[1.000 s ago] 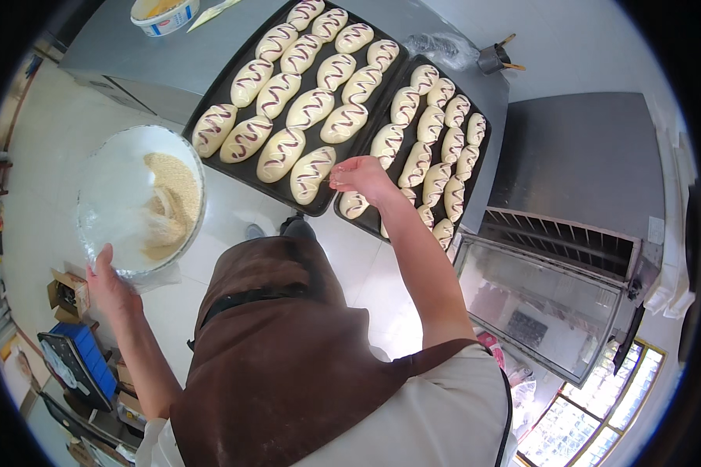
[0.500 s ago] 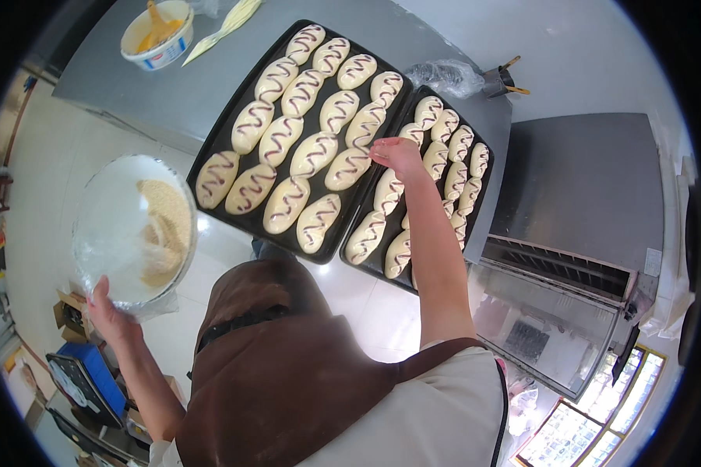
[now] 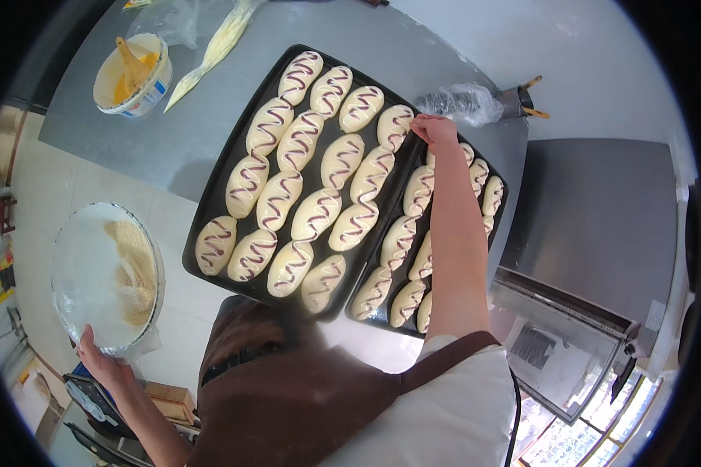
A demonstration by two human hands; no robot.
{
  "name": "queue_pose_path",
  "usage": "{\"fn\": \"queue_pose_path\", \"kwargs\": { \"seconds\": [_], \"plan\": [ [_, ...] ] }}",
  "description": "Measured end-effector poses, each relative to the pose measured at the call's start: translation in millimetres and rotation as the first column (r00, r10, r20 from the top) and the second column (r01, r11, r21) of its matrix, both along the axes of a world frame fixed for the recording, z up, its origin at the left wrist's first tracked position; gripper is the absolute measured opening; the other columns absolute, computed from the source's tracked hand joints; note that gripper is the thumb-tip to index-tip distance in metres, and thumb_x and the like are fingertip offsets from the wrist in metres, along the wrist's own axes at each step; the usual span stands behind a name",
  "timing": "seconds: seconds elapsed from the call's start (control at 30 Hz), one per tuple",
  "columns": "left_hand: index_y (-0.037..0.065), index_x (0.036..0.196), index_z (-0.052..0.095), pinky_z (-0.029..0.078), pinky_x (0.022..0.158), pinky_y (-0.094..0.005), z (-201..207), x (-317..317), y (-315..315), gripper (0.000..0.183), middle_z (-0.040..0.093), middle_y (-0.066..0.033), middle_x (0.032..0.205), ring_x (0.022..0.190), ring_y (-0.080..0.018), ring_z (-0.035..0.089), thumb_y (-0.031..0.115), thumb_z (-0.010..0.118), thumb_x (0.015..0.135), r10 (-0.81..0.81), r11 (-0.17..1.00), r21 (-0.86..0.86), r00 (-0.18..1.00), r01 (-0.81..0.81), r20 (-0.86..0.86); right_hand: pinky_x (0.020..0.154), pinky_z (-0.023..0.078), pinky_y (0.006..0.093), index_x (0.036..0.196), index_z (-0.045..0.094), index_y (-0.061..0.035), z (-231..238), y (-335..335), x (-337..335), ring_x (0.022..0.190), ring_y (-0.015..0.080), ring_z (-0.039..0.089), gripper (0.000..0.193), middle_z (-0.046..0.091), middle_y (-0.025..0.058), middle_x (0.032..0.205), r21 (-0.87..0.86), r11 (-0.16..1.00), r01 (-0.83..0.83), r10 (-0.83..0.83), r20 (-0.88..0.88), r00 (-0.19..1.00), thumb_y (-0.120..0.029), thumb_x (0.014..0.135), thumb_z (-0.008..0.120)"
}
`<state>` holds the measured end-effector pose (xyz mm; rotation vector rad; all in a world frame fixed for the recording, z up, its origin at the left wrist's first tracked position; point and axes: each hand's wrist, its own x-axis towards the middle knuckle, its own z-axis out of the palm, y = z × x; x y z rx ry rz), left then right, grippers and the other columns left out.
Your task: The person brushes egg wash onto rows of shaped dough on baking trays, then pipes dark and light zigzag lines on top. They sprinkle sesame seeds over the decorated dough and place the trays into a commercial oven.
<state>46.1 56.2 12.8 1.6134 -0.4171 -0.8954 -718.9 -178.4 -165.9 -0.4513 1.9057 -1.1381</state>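
My left hand (image 3: 101, 362) grips the rim of a round white basin (image 3: 82, 257) lined with clear plastic, out to the left. Pale golden crumbs (image 3: 136, 284) lie along one side of it. With fingertips pinched together, my right hand (image 3: 436, 131) hovers beside the far right bun (image 3: 396, 127) of a black baking tray (image 3: 237, 140). What the pinch holds is too small to make out. Rows of oval dough buns with dark and white zigzag lines fill this tray. A second black tray (image 3: 358, 307) with similar buns adjoins it on the right, partly hidden by my forearm.
On the grey table (image 3: 202, 152) stand a white tub (image 3: 136, 82) holding yellow liquid and a brush, and a piping bag (image 3: 218, 50). Behind the trays lie a plastic-wrapped bundle (image 3: 463, 103) and a dark container (image 3: 514, 103) with handles. A glass-fronted metal appliance (image 3: 549, 335) stands right.
My right hand has moved up along the left tray's right side to its far right bun. The view has shifted, so trays and basin sit lower. The left hand keeps its grip.
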Motion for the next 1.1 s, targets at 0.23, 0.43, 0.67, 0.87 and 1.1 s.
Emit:
{"fn": "queue_pose_path", "kwargs": {
  "seconds": [0.23, 0.43, 0.67, 0.87, 1.1],
  "plan": [
    [-0.005, 0.137, 0.054, 0.053, 0.099, -0.0407, -3, 4, -15, 0.05, 0.064, -0.0163, 0.129, 0.115, -0.0276, 0.066, 0.022, 0.064, 0.096, -0.019, 0.998, 0.058, 1.0, 0.02, -0.017, 0.072, 0.064, 0.0325, 0.111, 0.072, 0.0016, -7, -55, 34, 0.082, 0.0224, 0.075, 0.018, 0.076, 0.0152, 0.109, 0.077, 0.893, -0.444, 0.45, -0.105, 0.887, -0.002, 0.097, 0.06],
    [-0.003, 0.133, 0.057, 0.054, 0.095, -0.0396, -10, 22, -25, 0.045, 0.066, -0.0137, 0.124, 0.11, -0.0264, 0.067, 0.023, 0.064, 0.096, -0.037, 0.999, 0.002, 0.999, 0.037, -0.007, 0.075, 0.063, 0.0313, 0.104, 0.068, 0.0152, 21, 16, 101, 0.084, 0.0268, 0.076, 0.028, 0.075, 0.0194, 0.097, 0.045, 0.815, -0.577, 0.57, 0.11, 0.814, 0.003, 0.081, 0.077],
    [-0.004, 0.134, 0.056, 0.05, 0.101, -0.0385, -26, 61, -42, 0.047, 0.066, -0.0135, 0.125, 0.115, -0.024, 0.064, 0.017, 0.067, 0.094, -0.182, 0.982, -0.048, 0.983, 0.183, 0.02, 0.07, 0.063, 0.0319, 0.099, 0.069, 0.014, 37, 96, 165, 0.078, 0.0247, 0.075, 0.021, 0.074, 0.0186, 0.091, 0.064, 0.809, -0.584, 0.573, 0.139, 0.808, 0.005, 0.081, 0.075],
    [-0.003, 0.132, 0.058, 0.052, 0.095, -0.036, -29, 80, -50, 0.043, 0.067, -0.0131, 0.121, 0.107, -0.0226, 0.065, 0.014, 0.068, 0.093, -0.266, 0.963, -0.042, 0.963, 0.264, -0.039, 0.069, 0.061, 0.0306, 0.1, 0.069, 0.0133, 49, 163, 232, 0.076, 0.0215, 0.074, 0.019, 0.074, 0.0183, 0.09, 0.197, 0.906, -0.375, 0.38, 0.013, 0.925, 0.004, 0.084, 0.073],
    [-0.003, 0.127, 0.061, 0.052, 0.092, -0.0338, -28, 89, -47, 0.039, 0.069, -0.0113, 0.118, 0.102, -0.0195, 0.065, 0.011, 0.069, 0.092, -0.379, 0.925, -0.038, 0.925, 0.379, 0.014, 0.068, 0.058, 0.0314, 0.096, 0.076, 0.0071, 50, 245, 318, 0.072, 0.0169, 0.073, 0.028, 0.076, 0.0134, 0.083, 0.304, 0.859, -0.413, 0.464, -0.118, 0.878, -0.007, 0.073, 0.082]
  ]
}}
